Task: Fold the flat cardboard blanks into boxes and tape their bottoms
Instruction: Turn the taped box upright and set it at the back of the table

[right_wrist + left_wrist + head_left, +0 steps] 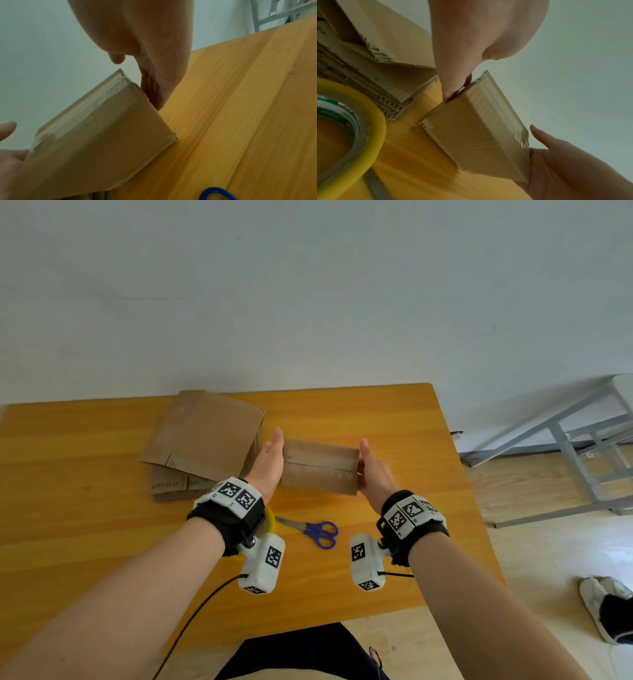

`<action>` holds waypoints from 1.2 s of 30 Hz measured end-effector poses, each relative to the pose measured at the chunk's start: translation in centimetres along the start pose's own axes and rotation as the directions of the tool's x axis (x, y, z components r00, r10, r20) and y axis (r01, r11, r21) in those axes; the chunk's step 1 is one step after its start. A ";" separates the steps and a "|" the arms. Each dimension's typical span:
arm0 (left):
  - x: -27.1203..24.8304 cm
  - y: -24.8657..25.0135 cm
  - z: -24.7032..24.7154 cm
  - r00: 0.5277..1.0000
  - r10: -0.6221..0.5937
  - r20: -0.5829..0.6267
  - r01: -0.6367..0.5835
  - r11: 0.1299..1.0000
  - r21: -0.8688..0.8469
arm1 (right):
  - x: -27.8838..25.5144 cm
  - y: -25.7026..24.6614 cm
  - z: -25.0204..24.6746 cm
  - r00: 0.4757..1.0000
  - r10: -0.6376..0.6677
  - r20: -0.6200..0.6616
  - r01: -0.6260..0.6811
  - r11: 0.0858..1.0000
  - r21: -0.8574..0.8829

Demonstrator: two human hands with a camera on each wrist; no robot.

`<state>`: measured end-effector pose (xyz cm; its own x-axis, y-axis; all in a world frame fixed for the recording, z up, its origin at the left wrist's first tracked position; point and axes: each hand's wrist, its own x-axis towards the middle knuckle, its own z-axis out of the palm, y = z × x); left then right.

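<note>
Two flat palms press the taped box (320, 466) between them: left hand (270, 462) and right hand (373, 474), fingers straight. It stands on the desk (102, 525) beside stacked blanks (202, 436).

A folded brown cardboard box (320, 466) is seen upright on the table (85, 535), its closed bottom turned upward, with the seam between the two flaps covered by a strip of clear tape (494, 106) that wraps down over both ends. To its left, a stack of flat cardboard blanks (202, 440) is laid on the table, the top sheet turned askew over those beneath. A roll of tape (351, 128) with a yellow rim is lain flat near the stack.
</note>
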<state>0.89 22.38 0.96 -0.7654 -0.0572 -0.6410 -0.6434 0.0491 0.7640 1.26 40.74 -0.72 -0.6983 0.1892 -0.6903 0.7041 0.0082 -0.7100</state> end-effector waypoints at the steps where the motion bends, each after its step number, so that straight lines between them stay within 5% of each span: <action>1: -0.3 0.2 -0.2 1.000 0.010 0.010 -0.010 1.000 -0.008 | -0.4 -0.2 -0.2 1.000 -0.001 0.004 0.001 1.000 0.026; 11: -3.0 2.1 -1.5 0.981 0.141 0.135 -0.134 0.989 -0.062 | -3.7 -2.0 -2.0 0.978 -0.207 0.038 0.202 0.973 0.109; 21: -3.0 2.2 -2.8 0.974 0.203 0.099 -0.191 0.974 -0.119 | -6.1 -1.4 -1.8 0.953 -0.291 0.082 0.290 0.957 0.026; 36: 0.0 5.0 3.2 0.966 0.211 0.150 -0.212 0.977 -0.008 | -1.6 -4.5 -6.9 0.966 -0.258 0.022 0.254 0.959 0.128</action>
<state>-2.35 25.83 4.59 -0.8767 0.1050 -0.4695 -0.4666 0.0520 0.8829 0.06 47.14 4.56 -0.8592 0.1592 -0.4862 0.4816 -0.0694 -0.8737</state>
